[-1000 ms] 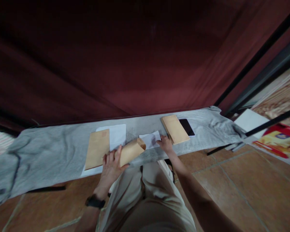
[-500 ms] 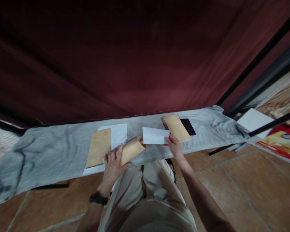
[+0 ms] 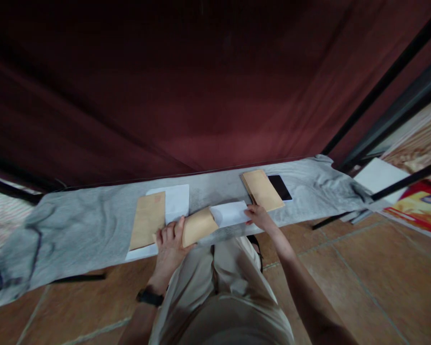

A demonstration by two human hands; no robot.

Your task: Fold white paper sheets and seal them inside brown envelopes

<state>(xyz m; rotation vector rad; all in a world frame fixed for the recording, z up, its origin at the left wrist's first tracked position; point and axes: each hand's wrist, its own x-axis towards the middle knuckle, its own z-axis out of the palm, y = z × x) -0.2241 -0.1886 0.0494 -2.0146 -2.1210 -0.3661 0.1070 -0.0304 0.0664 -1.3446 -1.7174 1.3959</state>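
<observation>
My left hand [image 3: 171, 242] grips the left end of a brown paper envelope [image 3: 200, 227], fingers on top and thumb along its near edge. The envelope's open mouth faces right. At that mouth lies the left end of a folded white sheet of paper [image 3: 232, 213], partly inside it. My right hand [image 3: 257, 215] pinches the sheet's right end between thumb and fingers. Just left of my left hand, another brown envelope [image 3: 149, 218] rests on white paper [image 3: 177, 199]. Beyond my right hand sits a stack of brown envelopes [image 3: 264, 189].
A dark-screened phone [image 3: 280, 187] lies beside the envelope stack. Grey cloth [image 3: 82, 225] covers the narrow bench, with a dark red curtain [image 3: 215, 105] hanging behind it. To the right are black metal bars [image 3: 384, 91] and a red and yellow package [image 3: 422, 206].
The white sheet has come down and left, and its left end has entered the envelope's mouth. My right hand moved with it. My left hand has stayed on the envelope.
</observation>
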